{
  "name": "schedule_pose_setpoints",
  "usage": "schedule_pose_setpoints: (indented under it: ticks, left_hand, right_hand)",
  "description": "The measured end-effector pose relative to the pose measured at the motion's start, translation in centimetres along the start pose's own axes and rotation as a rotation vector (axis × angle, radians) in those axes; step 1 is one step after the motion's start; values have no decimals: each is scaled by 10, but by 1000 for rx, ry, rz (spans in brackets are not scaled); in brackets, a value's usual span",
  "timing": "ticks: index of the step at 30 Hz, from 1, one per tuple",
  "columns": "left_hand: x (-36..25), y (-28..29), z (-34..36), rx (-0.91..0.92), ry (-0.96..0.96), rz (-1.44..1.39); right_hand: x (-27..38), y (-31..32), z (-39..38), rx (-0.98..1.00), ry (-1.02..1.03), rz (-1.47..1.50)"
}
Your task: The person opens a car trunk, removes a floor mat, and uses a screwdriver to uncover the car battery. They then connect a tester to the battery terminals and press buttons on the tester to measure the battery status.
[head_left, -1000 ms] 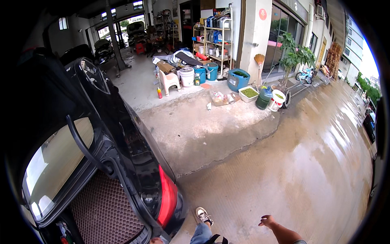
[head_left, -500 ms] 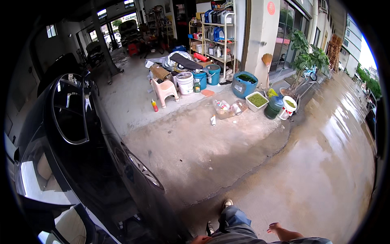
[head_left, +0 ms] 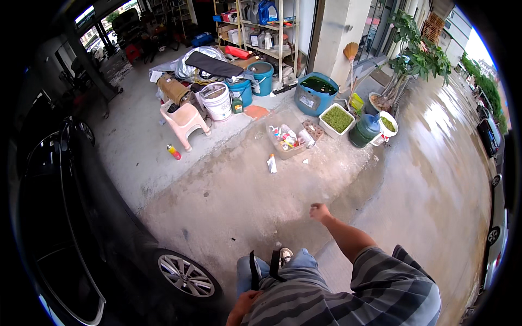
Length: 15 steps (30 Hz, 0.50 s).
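A person walks beside a black car (head_left: 81,228), right hand (head_left: 319,212) loosely clenched and empty, left hand (head_left: 242,304) unclear; the wet pavement (head_left: 435,206) right could cause a slip.

2 hands (head_left: 319,211), 1 black car (head_left: 81,217), 1 pink stool (head_left: 185,117), 1 white bucket (head_left: 217,100)

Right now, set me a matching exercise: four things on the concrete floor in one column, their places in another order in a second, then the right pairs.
Things:
1. pale plastic stool
2. small red and yellow spray can
3. round blue plastic tub
4. dark car's alloy wheel

Places:
A. below the metal shelf rack
B. beside the white plastic bucket
C. lower left, near the person's left hand
D. lying on the floor just in front of the stool

Pairs: 1-B, 2-D, 3-A, 4-C
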<state>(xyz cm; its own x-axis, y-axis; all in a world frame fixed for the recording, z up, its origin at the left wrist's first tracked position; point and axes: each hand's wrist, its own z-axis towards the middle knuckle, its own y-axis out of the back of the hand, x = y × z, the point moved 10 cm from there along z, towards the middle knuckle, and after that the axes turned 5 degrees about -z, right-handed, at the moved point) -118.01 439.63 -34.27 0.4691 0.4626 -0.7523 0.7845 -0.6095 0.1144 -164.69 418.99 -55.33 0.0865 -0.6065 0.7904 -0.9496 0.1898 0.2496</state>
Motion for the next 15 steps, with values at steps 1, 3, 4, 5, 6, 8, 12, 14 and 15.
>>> schedule_pose_setpoints:
  ticks: [1,3,4,5,6,8,12,14,15]
  left_hand:
    - [-2,33,8,-47,56,-67]
    - [-18,76,47,-19,49,-118]
    - [-31,92,72,24,26,-161]
    - [-40,118,95,26,14,-160]
    - [-50,150,117,-38,-39,-255]
    - [-60,213,156,-72,-89,-349]
    - [-74,401,225,-581,-127,-780]
    - [-131,467,263,-497,-335,-632]
    - [-150,513,265,-503,-338,-628]
  right_hand:
    - [107,-75,13,111,111,97]
    - [275,-133,25,146,327,77]
    - [326,-142,39,154,451,86]
    - [357,-158,51,148,460,83]
    - [388,-181,58,183,512,8]
    - [406,-212,79,177,509,-218]
    - [297,-210,130,100,12,-543]
    - [206,-130,117,-110,-240,-621]
    - [180,-140,103,118,-391,-908]
